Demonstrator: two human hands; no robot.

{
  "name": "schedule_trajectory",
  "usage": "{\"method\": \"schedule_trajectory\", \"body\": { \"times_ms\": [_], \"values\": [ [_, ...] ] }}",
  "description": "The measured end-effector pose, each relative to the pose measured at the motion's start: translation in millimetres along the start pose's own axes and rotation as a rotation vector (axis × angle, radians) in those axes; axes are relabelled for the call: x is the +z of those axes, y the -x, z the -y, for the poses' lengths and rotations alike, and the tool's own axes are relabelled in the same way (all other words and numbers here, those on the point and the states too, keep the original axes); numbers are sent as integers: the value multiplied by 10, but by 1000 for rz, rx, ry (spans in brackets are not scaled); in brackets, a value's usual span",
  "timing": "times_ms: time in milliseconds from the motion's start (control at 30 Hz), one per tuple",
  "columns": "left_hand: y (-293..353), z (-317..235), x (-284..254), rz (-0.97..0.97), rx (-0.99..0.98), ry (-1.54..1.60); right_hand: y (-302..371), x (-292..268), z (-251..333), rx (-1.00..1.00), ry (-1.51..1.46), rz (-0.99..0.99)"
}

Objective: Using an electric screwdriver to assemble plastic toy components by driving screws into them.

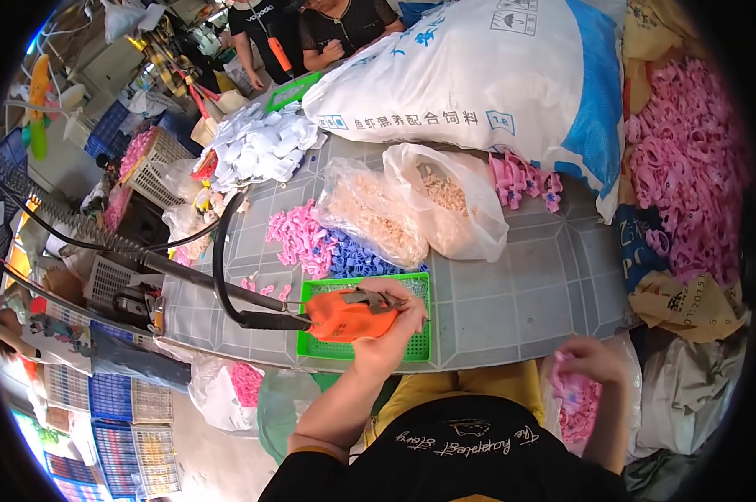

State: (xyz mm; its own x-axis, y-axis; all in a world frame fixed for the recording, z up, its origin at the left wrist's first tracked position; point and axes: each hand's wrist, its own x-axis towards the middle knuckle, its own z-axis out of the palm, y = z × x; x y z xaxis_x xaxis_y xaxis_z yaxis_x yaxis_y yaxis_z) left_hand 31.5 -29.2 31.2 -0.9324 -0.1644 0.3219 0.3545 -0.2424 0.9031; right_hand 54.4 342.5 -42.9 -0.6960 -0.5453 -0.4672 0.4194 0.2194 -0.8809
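Observation:
My left hand (388,335) is wrapped round an orange power tool (344,316) that looks like an electric screwdriver, with a black cable (220,251) running from its left end. The tool is held level above a green perforated tray (428,335) with small metal pieces (415,289) in it. Down at the right, below the table edge, my right hand (595,361) is closed with a pink plastic piece (565,363) at its fingertips. It is over a clear bag of pink plastic parts (580,412).
Behind the tray lie piles of pink (298,238) and blue (359,256) plastic parts and two bags of beige pieces (449,201). A large white sack (453,84) fills the table's far side. White pieces (265,142) are heaped at the left. Two people (336,33) are across the table.

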Motion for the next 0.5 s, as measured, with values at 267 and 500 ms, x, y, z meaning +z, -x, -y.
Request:
{"method": "schedule_trajectory", "body": {
  "times_ms": [267,500],
  "values": [
    [-36,2,-52,31,24,104,1068,-1221,-3486,393,639,-447],
    [-42,26,-136,-9,2,38,932,-1370,-5635,914,878,-103]
  ]
}}
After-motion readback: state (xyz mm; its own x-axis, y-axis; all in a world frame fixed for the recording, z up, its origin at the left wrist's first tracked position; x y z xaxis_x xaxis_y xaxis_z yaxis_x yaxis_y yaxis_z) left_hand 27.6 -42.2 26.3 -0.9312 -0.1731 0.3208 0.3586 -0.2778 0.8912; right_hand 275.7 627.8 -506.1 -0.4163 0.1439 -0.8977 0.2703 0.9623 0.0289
